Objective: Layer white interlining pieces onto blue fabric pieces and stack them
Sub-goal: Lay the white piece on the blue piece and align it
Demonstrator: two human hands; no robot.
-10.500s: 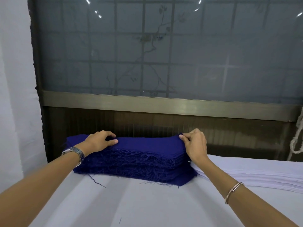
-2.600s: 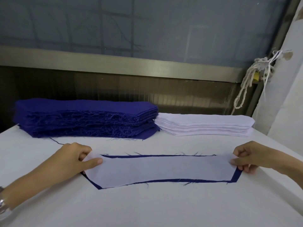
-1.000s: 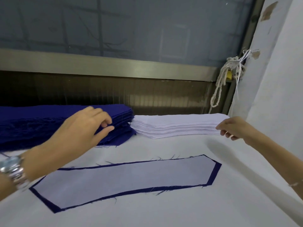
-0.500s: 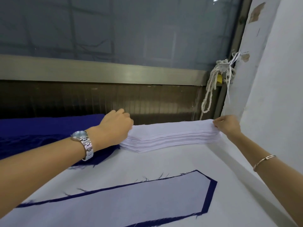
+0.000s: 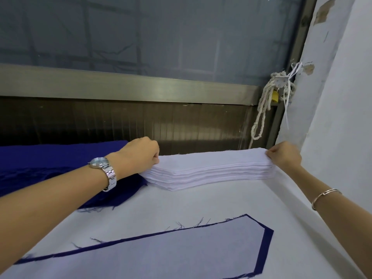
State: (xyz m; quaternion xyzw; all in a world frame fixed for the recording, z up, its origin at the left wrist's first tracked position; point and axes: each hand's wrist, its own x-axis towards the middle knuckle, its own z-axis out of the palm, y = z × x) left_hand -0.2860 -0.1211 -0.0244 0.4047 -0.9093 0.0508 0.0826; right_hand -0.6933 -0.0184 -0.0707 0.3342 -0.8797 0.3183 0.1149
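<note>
A stack of white interlining pieces (image 5: 209,170) lies at the back of the white table. My left hand (image 5: 141,156) pinches the top sheet at the stack's left end. At the right end my right hand (image 5: 284,156) pinches the same top sheet. A stack of blue fabric pieces (image 5: 50,160) sits to the left, partly behind my left forearm. Near the front lies one blue piece (image 5: 265,244) with a white interlining piece (image 5: 161,258) laid on top, only its blue border showing.
The table (image 5: 201,204) is covered in white cloth. A brown panel and a metal window rail (image 5: 141,87) run behind the stacks. A knotted white rope (image 5: 265,109) with a padlock hangs at the right corner. A white wall (image 5: 342,97) stands to the right.
Since one second ago both hands have reached the white stack and closed on the ends of its top sheet. My view has shifted right and closer. The layered piece at the front stays flat.
</note>
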